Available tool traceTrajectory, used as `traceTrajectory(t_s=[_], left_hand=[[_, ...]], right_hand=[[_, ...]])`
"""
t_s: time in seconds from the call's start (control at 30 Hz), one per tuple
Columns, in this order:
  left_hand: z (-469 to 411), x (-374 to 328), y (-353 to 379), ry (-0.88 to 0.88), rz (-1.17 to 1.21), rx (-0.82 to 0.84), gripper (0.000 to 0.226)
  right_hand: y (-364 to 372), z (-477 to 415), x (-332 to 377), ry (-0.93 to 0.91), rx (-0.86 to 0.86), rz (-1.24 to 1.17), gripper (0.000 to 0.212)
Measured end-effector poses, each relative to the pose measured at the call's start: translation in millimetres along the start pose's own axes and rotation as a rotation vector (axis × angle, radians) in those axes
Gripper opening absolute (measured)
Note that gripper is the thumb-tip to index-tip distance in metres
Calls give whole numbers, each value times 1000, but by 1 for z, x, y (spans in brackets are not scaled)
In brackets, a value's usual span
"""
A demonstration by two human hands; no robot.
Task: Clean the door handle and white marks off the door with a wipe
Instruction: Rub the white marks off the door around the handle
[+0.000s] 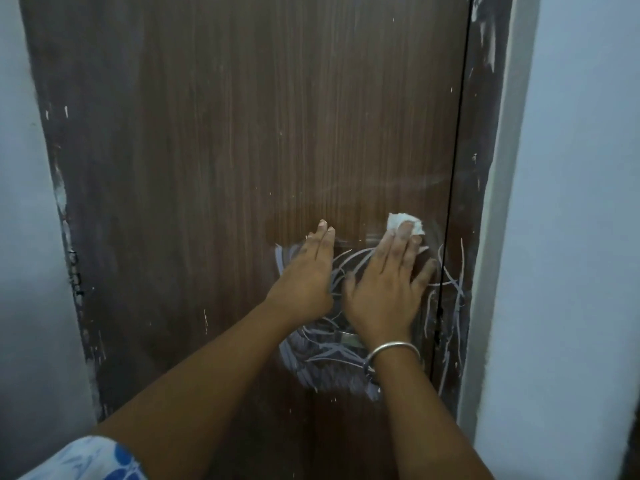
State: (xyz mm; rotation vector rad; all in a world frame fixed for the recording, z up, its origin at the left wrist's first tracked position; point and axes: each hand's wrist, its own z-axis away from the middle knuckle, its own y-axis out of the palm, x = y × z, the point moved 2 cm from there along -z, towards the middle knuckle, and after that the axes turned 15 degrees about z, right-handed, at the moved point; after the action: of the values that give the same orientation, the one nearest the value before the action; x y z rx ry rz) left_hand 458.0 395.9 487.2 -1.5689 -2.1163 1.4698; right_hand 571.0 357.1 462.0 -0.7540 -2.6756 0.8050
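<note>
left hand (308, 271): fingers (325, 244) flat on door (207, 168) | right hand (384, 289): straight fingers press wipe (396, 220) (white marks (289, 356) below)

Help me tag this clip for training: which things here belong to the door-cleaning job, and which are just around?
In the job: door, white marks, wipe pressed under the right hand, left hand flat on the door.
Just there: bangle on the right wrist, door frame, wall, patterned sleeve.

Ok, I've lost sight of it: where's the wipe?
Head view, right of centre: the wipe is pressed to the door under the right hand's fingertips, above the white marks.
</note>
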Motion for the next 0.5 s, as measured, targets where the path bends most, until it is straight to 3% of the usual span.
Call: traceTrajectory(t_s=[0.17,0.37,0.5], left_hand=[[-1,-14,10,16,24,-3,100],[5,-16,14,40,-9,2,105],[9,-20,14,36,-8,9,102]], right_hand=[[1,-4,-13,-171,-1,85,90],[-2,0,-43,111,-12,24,88],[1,13,-37,4,42,-1,92]])
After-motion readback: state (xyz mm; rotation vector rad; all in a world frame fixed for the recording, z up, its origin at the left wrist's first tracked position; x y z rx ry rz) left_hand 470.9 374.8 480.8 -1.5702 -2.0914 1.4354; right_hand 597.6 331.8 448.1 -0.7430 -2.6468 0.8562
